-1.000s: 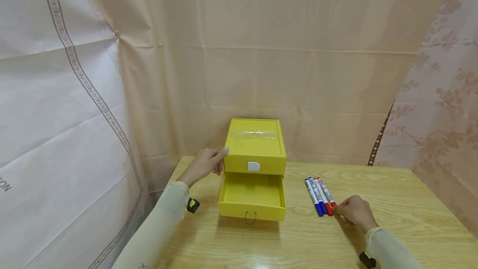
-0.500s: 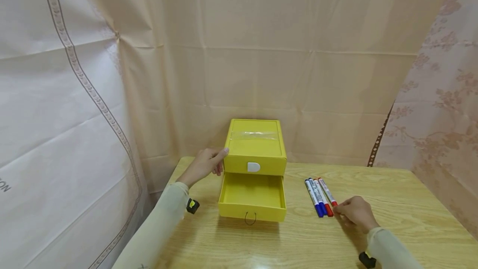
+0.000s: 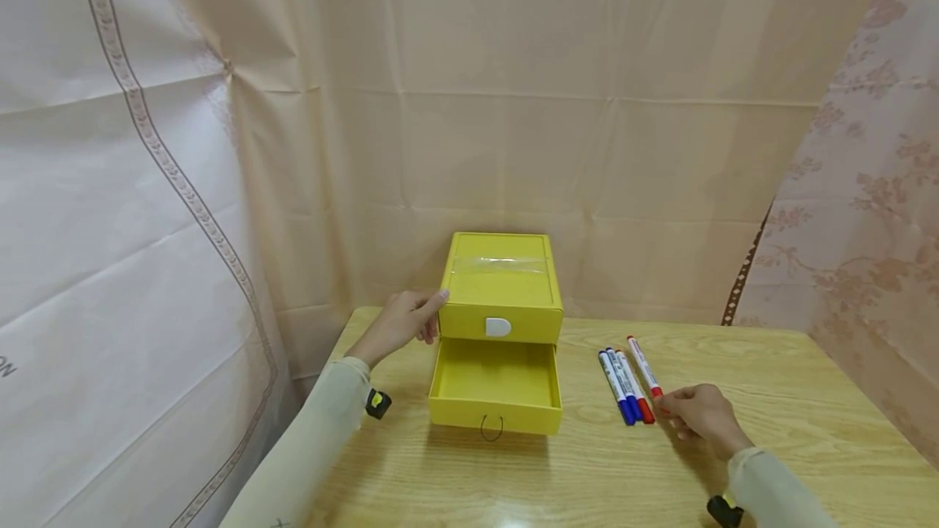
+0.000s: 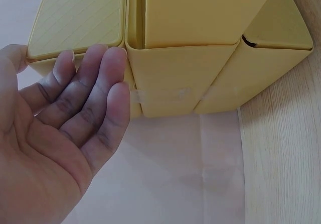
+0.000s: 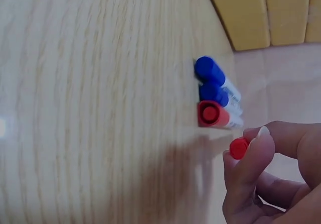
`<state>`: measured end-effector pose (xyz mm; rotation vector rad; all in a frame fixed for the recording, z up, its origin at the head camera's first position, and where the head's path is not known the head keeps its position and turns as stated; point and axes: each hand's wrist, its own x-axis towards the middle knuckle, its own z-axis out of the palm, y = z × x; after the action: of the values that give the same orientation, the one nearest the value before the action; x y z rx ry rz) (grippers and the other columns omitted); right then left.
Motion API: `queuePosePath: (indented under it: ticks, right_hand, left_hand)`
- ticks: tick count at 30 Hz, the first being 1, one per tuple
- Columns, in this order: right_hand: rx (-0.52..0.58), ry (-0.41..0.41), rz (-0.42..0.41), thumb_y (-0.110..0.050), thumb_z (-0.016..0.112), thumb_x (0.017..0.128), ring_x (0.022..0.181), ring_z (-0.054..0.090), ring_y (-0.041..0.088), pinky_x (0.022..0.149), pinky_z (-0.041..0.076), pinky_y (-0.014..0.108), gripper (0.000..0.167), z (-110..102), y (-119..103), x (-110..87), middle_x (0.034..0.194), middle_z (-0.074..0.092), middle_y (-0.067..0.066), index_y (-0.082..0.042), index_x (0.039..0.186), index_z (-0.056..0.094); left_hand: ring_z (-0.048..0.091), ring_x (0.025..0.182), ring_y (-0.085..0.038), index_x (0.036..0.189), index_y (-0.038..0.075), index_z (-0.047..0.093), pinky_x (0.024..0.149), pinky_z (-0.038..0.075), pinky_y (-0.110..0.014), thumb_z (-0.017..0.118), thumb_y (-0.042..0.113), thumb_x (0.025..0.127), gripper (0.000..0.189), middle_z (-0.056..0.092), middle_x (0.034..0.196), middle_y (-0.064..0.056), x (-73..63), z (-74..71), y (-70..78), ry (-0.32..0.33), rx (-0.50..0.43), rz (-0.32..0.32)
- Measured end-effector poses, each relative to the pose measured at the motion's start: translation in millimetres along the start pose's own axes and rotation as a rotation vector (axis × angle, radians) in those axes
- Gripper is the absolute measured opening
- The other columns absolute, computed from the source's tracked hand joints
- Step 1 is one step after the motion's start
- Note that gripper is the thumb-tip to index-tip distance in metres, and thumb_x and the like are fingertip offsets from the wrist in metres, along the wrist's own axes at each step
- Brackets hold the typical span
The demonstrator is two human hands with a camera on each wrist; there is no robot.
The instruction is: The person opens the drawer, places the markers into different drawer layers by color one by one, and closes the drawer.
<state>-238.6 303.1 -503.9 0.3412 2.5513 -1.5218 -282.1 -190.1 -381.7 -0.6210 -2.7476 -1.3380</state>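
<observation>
A yellow drawer box [image 3: 502, 283] stands on the table with its lower drawer [image 3: 495, 415] pulled out; the drawer is bare inside. My left hand [image 3: 402, 323] rests on the box's left side, its thumb on the upper front edge. In the left wrist view its fingers [image 4: 93, 78] lie loosely bent against the yellow wall. My right hand [image 3: 704, 415] pinches the red-capped end of a white marker [image 3: 642, 363] between thumb and finger. That red cap [image 5: 238, 147] shows between the fingertips in the right wrist view. Left of it lie two blue-capped markers [image 3: 614, 385] and another red-capped marker [image 3: 632, 389].
The wooden table [image 3: 792, 398] extends to the right of the hand and in front of the box. A beige cloth [image 3: 587, 145] hangs behind the box, and a white cloth [image 3: 169, 267] hangs on the left. A thin wire loop [image 3: 492, 429] sticks out from the drawer front.
The pinched red marker has come up and away from the other markers, slightly to the right, with my right hand. My left hand and the box have stayed in place.
</observation>
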Motion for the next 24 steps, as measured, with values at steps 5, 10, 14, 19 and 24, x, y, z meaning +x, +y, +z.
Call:
queuePosePath:
  ticks: [5, 10, 14, 19, 24]
  right_hand:
    - [-0.016, 0.000, -0.034, -0.018, 0.070, 0.098, 0.069, 0.063, 0.017, 0.058, 0.058, 0.030, 0.033, 0.3, -6.6, -6.1, 0.084, 0.070, 0.007, 0.012, 0.113, 0.069]
    - [-0.029, -0.010, -0.048, -0.021, 0.070, 0.099, 0.070, 0.061, 0.018, 0.058, 0.057, 0.031, 0.034, 1.2, -13.7, -11.1, 0.088, 0.070, 0.008, 0.010, 0.114, 0.070]
    - [-0.025, -0.021, -0.049, -0.020, 0.067, 0.101, 0.070, 0.060, 0.018, 0.057, 0.057, 0.031, 0.034, 1.9, -18.8, -14.4, 0.092, 0.070, 0.009, 0.011, 0.116, 0.069]
    - [-0.022, -0.020, -0.057, -0.020, 0.067, 0.101, 0.071, 0.059, 0.019, 0.058, 0.056, 0.031, 0.035, 2.1, -23.7, -18.0, 0.093, 0.069, 0.011, 0.010, 0.117, 0.068]
    - [-0.010, -0.017, -0.074, -0.019, 0.068, 0.100, 0.073, 0.060, 0.020, 0.057, 0.056, 0.032, 0.035, 2.1, -27.4, -20.5, 0.093, 0.069, 0.012, 0.010, 0.118, 0.068]
  left_hand:
    - [0.067, 0.064, -0.025, 0.077, 0.008, 0.069, 0.069, 0.058, -0.044, 0.043, 0.061, 0.105, 0.066, 0.068, 0.071, -0.007, 0.2, 0.3, -1.4, -0.001, -0.004, 0.000]
    - [0.068, 0.066, -0.031, 0.077, 0.008, 0.068, 0.070, 0.058, -0.045, 0.042, 0.063, 0.105, 0.067, 0.068, 0.071, -0.007, -0.4, 0.1, -0.9, -0.001, -0.014, 0.001]
    - [0.069, 0.070, -0.037, 0.078, 0.008, 0.068, 0.070, 0.058, -0.045, 0.042, 0.063, 0.105, 0.067, 0.068, 0.072, -0.009, 0.0, 0.2, -1.5, -0.004, -0.018, 0.000]
    - [0.067, 0.065, -0.027, 0.077, 0.008, 0.069, 0.069, 0.058, -0.041, 0.043, 0.063, 0.105, 0.067, 0.069, 0.073, -0.011, -0.1, 0.1, -1.0, 0.001, -0.001, -0.013]
    - [0.066, 0.063, -0.023, 0.076, 0.008, 0.069, 0.069, 0.058, -0.041, 0.043, 0.062, 0.105, 0.067, 0.069, 0.072, -0.011, -0.3, -0.1, 0.2, 0.003, 0.005, -0.017]
